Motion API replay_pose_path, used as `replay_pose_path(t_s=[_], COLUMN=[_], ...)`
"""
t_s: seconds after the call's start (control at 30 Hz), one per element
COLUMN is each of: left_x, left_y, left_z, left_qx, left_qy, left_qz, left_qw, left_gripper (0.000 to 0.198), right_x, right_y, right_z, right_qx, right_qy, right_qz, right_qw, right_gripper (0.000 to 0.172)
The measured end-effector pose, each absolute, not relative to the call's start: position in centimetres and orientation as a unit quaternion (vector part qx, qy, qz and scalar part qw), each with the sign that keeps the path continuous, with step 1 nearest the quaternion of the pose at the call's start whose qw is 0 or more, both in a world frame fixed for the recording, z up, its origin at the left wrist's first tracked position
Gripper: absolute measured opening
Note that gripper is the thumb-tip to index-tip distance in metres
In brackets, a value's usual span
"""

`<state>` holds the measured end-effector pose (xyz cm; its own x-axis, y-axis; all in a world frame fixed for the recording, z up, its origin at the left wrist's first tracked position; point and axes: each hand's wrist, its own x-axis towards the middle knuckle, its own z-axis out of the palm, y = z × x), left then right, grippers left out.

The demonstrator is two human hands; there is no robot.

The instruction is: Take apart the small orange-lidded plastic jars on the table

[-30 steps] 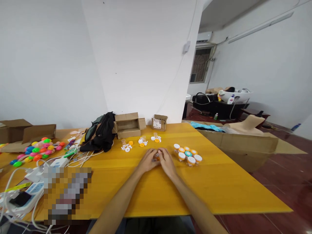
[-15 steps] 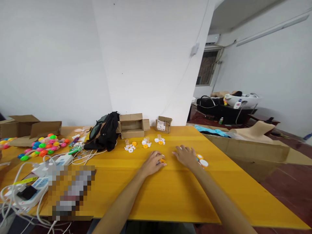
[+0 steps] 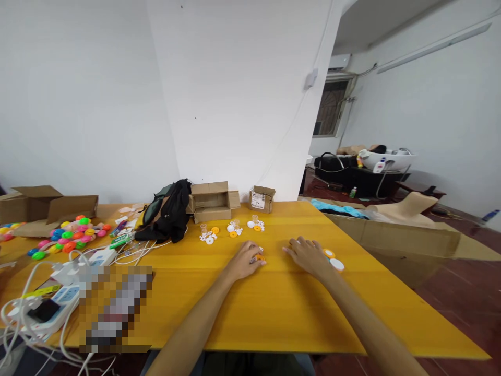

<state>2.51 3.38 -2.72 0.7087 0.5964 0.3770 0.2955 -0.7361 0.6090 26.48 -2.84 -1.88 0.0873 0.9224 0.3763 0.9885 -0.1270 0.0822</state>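
My left hand (image 3: 246, 259) rests low over the table, fingers curved and thumb held apart. Beneath and beside its fingertips lie an orange ring-shaped piece (image 3: 260, 258) and small white pieces, partly covered by the hand. Farther right, my right hand (image 3: 306, 256) is palm down with its fingers spread and bent toward the tabletop. A bit of white shows at its fingertips, too small to name. Against its outer side lie an orange disc with a white centre (image 3: 329, 253) and a white disc (image 3: 337, 265); the hand partly hides what is beside them.
Behind the hands sit three groups of small white and orange pieces (image 3: 210, 241), each with a clear cup (image 3: 255, 219). Cardboard boxes (image 3: 213, 214) and a black bag (image 3: 172, 214) stand at the back. Left are colourful balls (image 3: 68, 246), power strips (image 3: 64, 303) and cables.
My right hand has slid to the right and slightly nearer, and the orange and white discs beside it have shifted right too. My left hand stays nearly in place.
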Motion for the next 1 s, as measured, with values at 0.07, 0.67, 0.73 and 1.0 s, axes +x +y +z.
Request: replay_pose_path(t_s=[0.07, 0.67, 0.73, 1.0], left_x=[2.5, 1.9, 1.9, 2.3], left_y=[3.4, 3.1, 3.1, 3.0], left_z=[-2.6, -2.5, -2.3, -2.2], left_qx=[0.884, 0.885, 0.888, 0.885], left_qy=[0.255, 0.245, 0.239, 0.238], left_qz=[0.285, 0.291, 0.287, 0.286], left_qw=[0.268, 0.269, 0.269, 0.279], left_gripper=[0.02, 0.038, 0.043, 0.035], right_x=[26.8, 18.3, 18.1, 18.2], right_y=[-2.8, -3.0, -2.6, -2.5], right_z=[-2.3, -4.1, -4.0, -5.5], right_qx=[-0.72, -0.604, -0.61, -0.579], right_qy=[-0.657, -0.72, -0.711, -0.656], right_qz=[-0.176, -0.041, 0.006, 0.148], right_qw=[0.138, 0.341, 0.35, 0.461], right_gripper=[0.04, 0.037, 0.036, 0.046])
